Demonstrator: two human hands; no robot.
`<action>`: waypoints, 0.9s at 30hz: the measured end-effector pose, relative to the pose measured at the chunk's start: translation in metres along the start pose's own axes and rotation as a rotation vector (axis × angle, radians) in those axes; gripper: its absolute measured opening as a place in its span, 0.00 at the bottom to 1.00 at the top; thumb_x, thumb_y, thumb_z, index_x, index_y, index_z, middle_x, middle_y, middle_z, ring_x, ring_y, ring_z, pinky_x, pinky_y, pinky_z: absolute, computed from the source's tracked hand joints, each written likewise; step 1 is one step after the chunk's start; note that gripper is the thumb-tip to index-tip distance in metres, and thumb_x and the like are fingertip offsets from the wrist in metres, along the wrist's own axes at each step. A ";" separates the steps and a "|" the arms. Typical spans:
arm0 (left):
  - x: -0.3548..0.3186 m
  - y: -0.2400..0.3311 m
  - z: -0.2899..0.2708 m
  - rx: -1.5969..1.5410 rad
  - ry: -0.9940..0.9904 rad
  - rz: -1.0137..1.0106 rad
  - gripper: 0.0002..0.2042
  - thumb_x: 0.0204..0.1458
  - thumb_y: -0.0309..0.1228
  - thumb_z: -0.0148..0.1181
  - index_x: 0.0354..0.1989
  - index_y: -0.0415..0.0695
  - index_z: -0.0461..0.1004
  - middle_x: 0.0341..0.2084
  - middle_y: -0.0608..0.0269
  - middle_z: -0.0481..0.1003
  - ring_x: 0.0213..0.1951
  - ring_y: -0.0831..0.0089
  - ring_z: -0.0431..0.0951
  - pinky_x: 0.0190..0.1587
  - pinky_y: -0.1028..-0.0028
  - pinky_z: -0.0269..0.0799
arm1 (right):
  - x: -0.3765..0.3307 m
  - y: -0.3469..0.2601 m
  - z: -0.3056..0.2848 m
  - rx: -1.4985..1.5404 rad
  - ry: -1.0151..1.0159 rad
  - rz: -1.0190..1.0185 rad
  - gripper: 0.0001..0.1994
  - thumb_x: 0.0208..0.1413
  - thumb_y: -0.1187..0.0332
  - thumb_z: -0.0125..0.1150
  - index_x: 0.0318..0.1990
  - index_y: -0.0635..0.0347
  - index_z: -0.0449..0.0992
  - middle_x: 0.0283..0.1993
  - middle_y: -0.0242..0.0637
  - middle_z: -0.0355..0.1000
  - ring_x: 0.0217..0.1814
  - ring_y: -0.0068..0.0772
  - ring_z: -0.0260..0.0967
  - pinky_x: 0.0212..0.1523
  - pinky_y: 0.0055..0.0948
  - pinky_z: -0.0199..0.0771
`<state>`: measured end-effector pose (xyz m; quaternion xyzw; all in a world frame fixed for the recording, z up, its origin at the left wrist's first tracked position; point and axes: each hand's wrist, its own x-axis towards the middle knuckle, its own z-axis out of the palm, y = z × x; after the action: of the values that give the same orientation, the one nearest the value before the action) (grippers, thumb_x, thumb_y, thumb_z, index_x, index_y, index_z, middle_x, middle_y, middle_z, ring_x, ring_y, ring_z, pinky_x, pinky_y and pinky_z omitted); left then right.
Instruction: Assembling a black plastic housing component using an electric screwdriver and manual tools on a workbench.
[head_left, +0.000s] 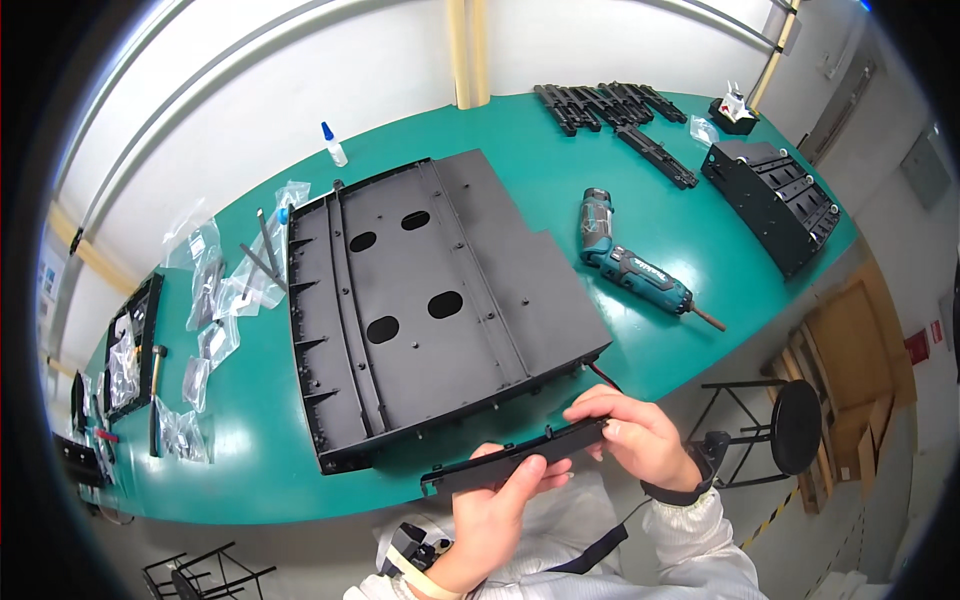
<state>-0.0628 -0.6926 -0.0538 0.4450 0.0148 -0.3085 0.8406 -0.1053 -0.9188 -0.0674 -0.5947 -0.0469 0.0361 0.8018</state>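
Note:
A long, narrow black strip-shaped part (520, 455) with small tabs along its upper edge is held between my two hands, just off the table's near edge. My left hand (497, 508) grips it near the middle, thumb on the face and fingers behind. At its right end my right hand (635, 432) pinches the strip. Just beyond it lies a large black panel (470, 290) with ribs and oval holes, flat on the green table (250, 490). A thin red and black cable (604, 377) comes out from the panel's near right side.
A teal cordless screwdriver (640, 275) lies right of the panel. Farther back are several black bars (605, 105) and a black box-like unit (770, 200). Plastic bags (208, 290), a hammer (156, 390) and a blue-capped bottle (334, 147) are leftward. Stools (796, 428) stand below.

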 end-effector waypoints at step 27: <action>-0.042 0.032 -0.040 0.221 -0.213 0.232 0.33 0.64 0.34 0.64 0.69 0.24 0.59 0.53 0.34 0.77 0.52 0.41 0.82 0.53 0.48 0.83 | -0.003 0.025 0.059 0.569 0.583 -0.194 0.22 0.72 0.74 0.52 0.72 0.63 0.62 0.55 0.44 0.77 0.53 0.38 0.80 0.52 0.40 0.84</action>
<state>-0.0701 -0.6283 -0.0418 0.4981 -0.1593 -0.2546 0.8134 -0.1154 -0.8555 -0.0743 -0.3277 0.1382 -0.1980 0.9134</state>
